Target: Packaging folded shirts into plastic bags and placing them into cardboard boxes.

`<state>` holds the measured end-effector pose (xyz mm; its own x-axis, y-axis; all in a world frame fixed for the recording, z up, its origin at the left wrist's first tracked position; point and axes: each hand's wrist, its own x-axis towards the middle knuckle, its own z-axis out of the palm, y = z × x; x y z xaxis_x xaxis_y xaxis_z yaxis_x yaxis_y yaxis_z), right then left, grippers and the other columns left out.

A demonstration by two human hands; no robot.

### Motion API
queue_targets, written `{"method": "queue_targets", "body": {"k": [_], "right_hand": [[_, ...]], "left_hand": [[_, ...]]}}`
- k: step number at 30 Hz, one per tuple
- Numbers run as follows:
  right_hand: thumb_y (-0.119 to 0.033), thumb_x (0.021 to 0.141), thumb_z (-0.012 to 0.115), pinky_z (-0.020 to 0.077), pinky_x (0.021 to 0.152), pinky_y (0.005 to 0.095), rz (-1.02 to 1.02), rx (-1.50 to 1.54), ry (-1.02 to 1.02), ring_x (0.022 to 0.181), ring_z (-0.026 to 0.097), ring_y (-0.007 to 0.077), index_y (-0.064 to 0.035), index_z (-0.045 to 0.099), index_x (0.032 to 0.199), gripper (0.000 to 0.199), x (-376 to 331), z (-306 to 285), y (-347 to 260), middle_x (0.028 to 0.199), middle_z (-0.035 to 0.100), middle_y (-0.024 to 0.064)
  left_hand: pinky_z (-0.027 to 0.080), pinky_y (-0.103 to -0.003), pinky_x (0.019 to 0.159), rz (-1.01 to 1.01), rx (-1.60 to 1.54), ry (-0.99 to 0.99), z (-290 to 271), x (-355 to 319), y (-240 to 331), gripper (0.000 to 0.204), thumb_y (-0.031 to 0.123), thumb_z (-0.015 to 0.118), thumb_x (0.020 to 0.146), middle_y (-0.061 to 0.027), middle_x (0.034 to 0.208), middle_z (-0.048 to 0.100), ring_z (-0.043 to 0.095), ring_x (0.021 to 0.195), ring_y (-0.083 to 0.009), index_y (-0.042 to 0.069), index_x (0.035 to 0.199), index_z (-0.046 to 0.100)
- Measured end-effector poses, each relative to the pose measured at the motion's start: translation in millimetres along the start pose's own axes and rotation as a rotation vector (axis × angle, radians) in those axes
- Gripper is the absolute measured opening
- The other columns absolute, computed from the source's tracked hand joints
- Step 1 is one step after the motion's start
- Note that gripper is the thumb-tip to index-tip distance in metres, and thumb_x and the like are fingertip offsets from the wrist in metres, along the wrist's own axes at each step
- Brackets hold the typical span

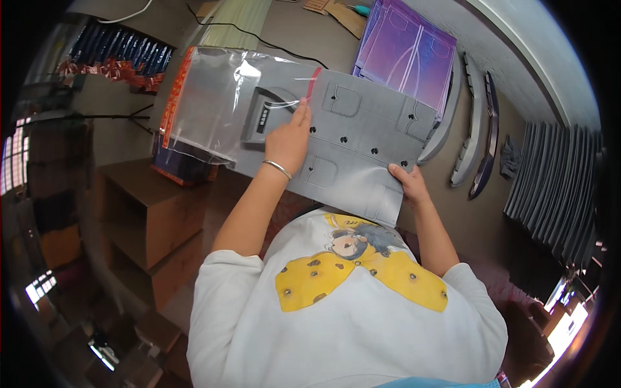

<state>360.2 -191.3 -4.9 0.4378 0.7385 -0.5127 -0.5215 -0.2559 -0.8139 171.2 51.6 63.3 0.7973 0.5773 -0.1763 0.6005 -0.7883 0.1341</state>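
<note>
A flat grey sheet, printed like denim with pockets and dark round buttons, lies slanted in front of my body. Its near edge is close to my shirt. Over its left part lies a clear plastic bag with an orange printed edge at one end and a red strip at the other. My left hand rests on top with its fingers stretched, the fingertips by the red strip; its thumb is hidden. My right hand grips the sheet's near right corner, thumb on top, the other fingers mostly hidden beneath.
Purple denim-print sheets are piled behind the grey one. Curved grey and dark bundles lie to the right, beside a long row of grey folded pieces. A black cable crosses the table. Cardboard boxes stand at the left.
</note>
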Motion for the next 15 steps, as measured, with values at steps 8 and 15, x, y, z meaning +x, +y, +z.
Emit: {"method": "queue_targets", "body": {"k": [8,15], "right_hand": [[-0.018,0.083,0.066,0.0477,0.081,0.0299,0.032,-0.075,-0.003,0.090,0.059,0.0134,-0.0008,0.058,0.112,0.035,12,4,-17,0.104,0.063,0.0043],[-0.018,0.084,0.066,0.0478,0.080,0.0299,0.032,-0.126,-0.011,0.089,0.059,0.0133,0.0003,0.058,0.111,0.035,16,-2,-17,0.103,0.063,0.0041]], "left_hand": [[0.053,-0.043,0.070,0.037,-0.191,-0.020,2,2,9,0.058,0.002,0.048,0.079,-0.0035,0.147,0.034,0.064,0.084,-0.0337,0.007,0.136,0.039],[0.053,-0.044,0.073,0.063,-0.279,-0.022,-9,6,21,0.056,0.002,0.047,0.078,-0.0053,0.148,0.032,0.063,0.089,-0.0336,0.004,0.134,0.040]]}}
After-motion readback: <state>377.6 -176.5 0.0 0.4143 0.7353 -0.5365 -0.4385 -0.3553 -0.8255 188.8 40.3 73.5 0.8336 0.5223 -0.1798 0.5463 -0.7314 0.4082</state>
